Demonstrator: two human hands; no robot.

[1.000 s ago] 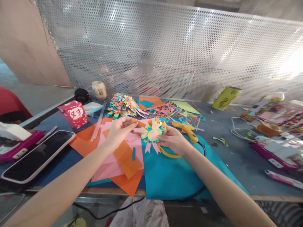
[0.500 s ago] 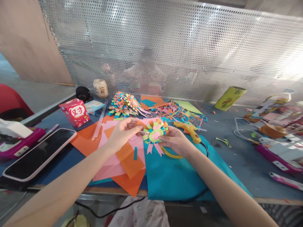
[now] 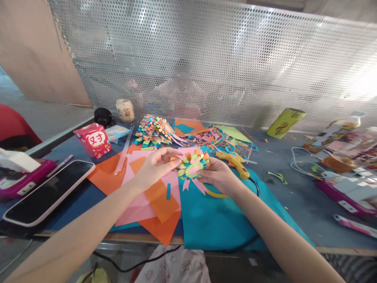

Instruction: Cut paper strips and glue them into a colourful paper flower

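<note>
Right hand [image 3: 218,177] grips paper flower [image 3: 193,169], probably light and crushable, best held by its rim; left hand [image 3: 156,165] pinches orange strip [image 3: 176,159].

Left of the grip, a smartphone [image 3: 49,193] lay with its dark screen upward, beside a purple power strip [image 3: 44,169] carrying a white adapter [image 3: 19,161]. Forward and left of the grip, a red carton [image 3: 92,141] stood near a black rounded object [image 3: 103,117] and a cream-coloured jar [image 3: 125,110]. A perforated metal screen [image 3: 218,51] rose beyond the grip. Forward and right were a yellow-green can [image 3: 285,123] and a bottle [image 3: 335,131]; directly right, a pink-and-white pen-shaped article [image 3: 355,225].
</note>
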